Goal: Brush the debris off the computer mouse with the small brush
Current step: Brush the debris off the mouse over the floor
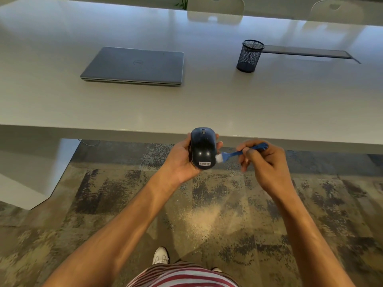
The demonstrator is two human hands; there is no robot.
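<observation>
The computer mouse [203,149] was held in the air just in front of the tabletop [145,106] edge, cradled in the left hand [182,158], whose fingers curled around its sides. At the mouse's lower right flank the small brush [238,153] touched with its white bristles, its blue handle pinched in the right hand [263,162]. Brushing looked underway; no debris on the mouse was discernible.

I see my left hand [180,160] cupping a dark mouse [202,149] from beneath, held out over the patterned carpet [116,195] just short of the desk [186,104] edge. My right hand [263,162] pinches a small blue brush [240,153], its white bristles touching the mouse's right side. A closed laptop [134,66] and a mesh pen cup [249,55] sit well apart on the desk.
</observation>
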